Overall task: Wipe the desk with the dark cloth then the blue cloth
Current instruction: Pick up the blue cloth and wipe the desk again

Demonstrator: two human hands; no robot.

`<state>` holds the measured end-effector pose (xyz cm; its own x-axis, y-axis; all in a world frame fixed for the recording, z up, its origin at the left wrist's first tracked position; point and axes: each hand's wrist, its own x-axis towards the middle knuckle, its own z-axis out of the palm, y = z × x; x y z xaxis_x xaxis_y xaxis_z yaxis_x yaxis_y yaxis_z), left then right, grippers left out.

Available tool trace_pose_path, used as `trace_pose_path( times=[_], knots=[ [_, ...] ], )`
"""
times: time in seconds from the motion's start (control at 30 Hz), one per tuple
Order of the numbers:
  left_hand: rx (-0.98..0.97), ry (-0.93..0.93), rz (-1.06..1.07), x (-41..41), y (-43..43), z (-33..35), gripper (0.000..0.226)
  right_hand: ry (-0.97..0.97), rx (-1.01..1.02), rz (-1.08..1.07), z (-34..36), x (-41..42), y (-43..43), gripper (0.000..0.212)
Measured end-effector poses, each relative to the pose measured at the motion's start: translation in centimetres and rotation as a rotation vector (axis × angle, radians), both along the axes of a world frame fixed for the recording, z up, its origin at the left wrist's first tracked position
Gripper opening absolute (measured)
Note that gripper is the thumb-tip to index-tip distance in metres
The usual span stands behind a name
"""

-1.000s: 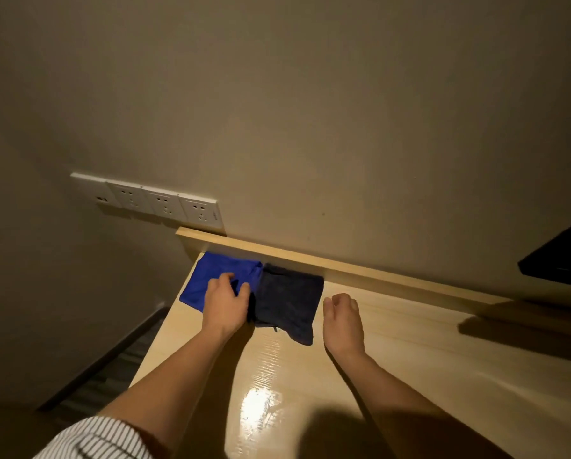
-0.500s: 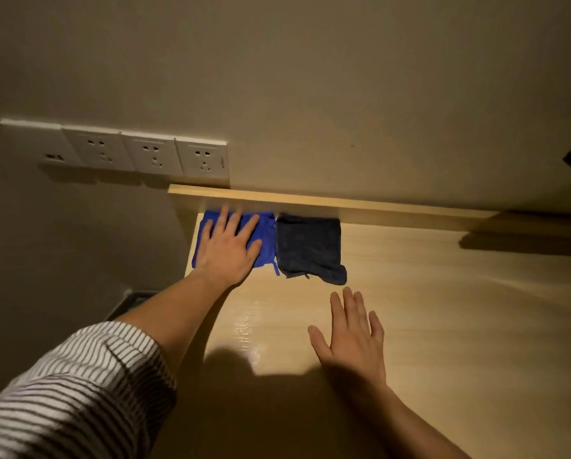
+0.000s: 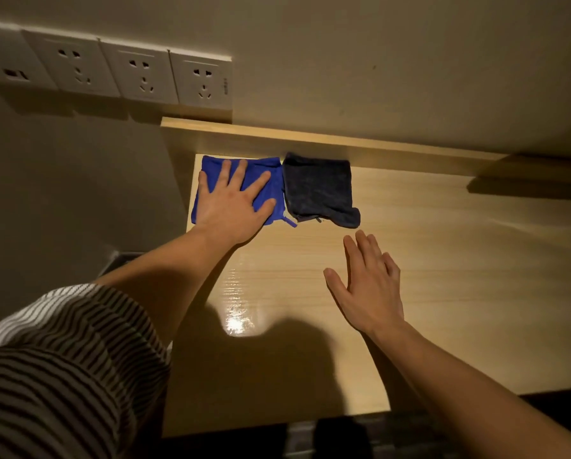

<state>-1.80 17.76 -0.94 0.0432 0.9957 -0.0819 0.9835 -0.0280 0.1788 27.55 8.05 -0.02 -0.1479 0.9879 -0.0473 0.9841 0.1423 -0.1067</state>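
A blue cloth [image 3: 271, 167] lies folded in the desk's [image 3: 443, 276] far left corner. My left hand [image 3: 233, 203] rests flat on it with fingers spread, covering most of it. Right beside it, touching its edge, lies the dark cloth [image 3: 317, 190], folded, with one corner drooping toward me. My right hand [image 3: 368, 286] is flat and open over the bare wood, a short way in front of the dark cloth and apart from it.
A raised wooden ledge [image 3: 343, 140] runs along the wall behind the cloths. A row of white wall sockets [image 3: 138, 74] sits above the desk's left end. The desk's left edge drops to the floor. Dark shapes lie below the near edge.
My left hand went from curled at the cloths' seam to flat on the blue cloth. My right hand drew back from beside the dark cloth and opened. The camera tilted down and closer.
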Motion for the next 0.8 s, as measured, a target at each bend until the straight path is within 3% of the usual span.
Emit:
trace_pose_path(
  times=[0.8],
  knots=[
    [-0.045, 0.012, 0.08, 5.9, -24.9, -0.4, 0.073, 0.096, 0.073, 0.075, -1.0, 0.9, -0.7, 0.073]
  ],
)
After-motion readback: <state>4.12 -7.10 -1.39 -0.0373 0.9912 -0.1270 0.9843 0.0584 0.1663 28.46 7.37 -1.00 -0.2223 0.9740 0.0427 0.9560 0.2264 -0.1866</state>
